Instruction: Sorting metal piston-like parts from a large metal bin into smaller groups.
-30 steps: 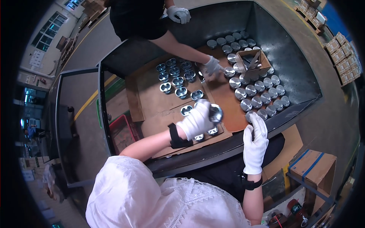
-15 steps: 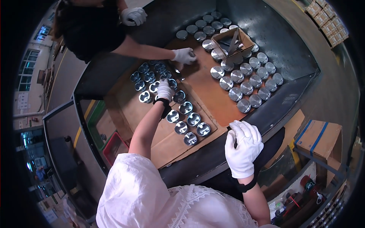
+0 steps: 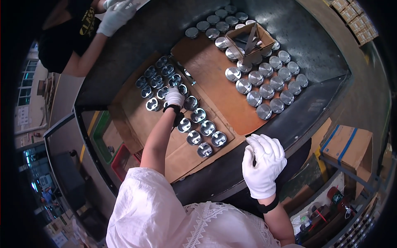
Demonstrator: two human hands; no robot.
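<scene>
My left hand [image 3: 175, 97], in a white glove, reaches into a dark metal bin among engine pistons [image 3: 198, 115]. Its fingers are bent down around a piston in the cluster, most of which the hand covers. These shiny pistons stand with their hollow undersides up on a cardboard sheet [image 3: 182, 161]. My right hand [image 3: 264, 165], also gloved, is at the bin's near edge [image 3: 231, 186]. Its fingers are loosely bent and its thumb stands apart, with nothing visible between them.
More pistons [image 3: 255, 78] stand flat tops up on brown board at the right. A small cardboard box [image 3: 264, 48] with dark tools rests on some. A co-worker's gloved hand [image 3: 113, 18] is over the far left wall. A strapped carton [image 3: 345, 144] stands outside, right.
The co-worker's arm has drawn back from the bin toward the upper left, their hands now close together. The view has shifted slightly. My hands stay in nearly the same places.
</scene>
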